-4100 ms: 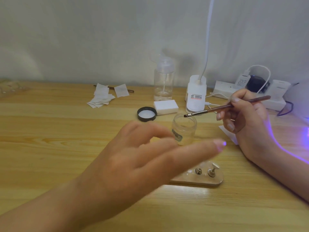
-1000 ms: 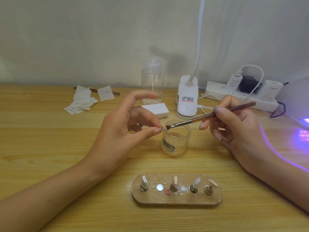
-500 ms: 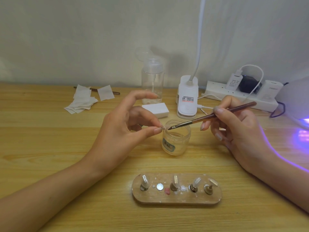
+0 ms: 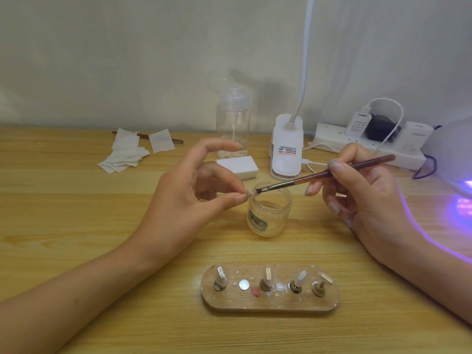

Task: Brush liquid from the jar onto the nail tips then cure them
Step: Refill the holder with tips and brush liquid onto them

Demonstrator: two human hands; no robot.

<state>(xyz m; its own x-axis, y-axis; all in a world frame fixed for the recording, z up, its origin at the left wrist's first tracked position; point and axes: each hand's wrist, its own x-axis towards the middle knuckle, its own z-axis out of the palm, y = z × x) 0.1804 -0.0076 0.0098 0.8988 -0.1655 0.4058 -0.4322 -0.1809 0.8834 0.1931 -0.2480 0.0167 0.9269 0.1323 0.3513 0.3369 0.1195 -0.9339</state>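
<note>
One nail tip [image 4: 251, 193] sat pinched in the left hand [image 4: 189, 200] over the open jar [image 4: 269, 209]; the right hand [image 4: 357, 190] gripped the brush [image 4: 324, 173]. A loosened pinch could drop it into the liquid.

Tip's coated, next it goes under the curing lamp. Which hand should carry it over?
Left hand, probably. It already pinches the nail tip over the jar. The right hand is nearer the glowing curing lamp on the right, but the brush occupies it.
</note>
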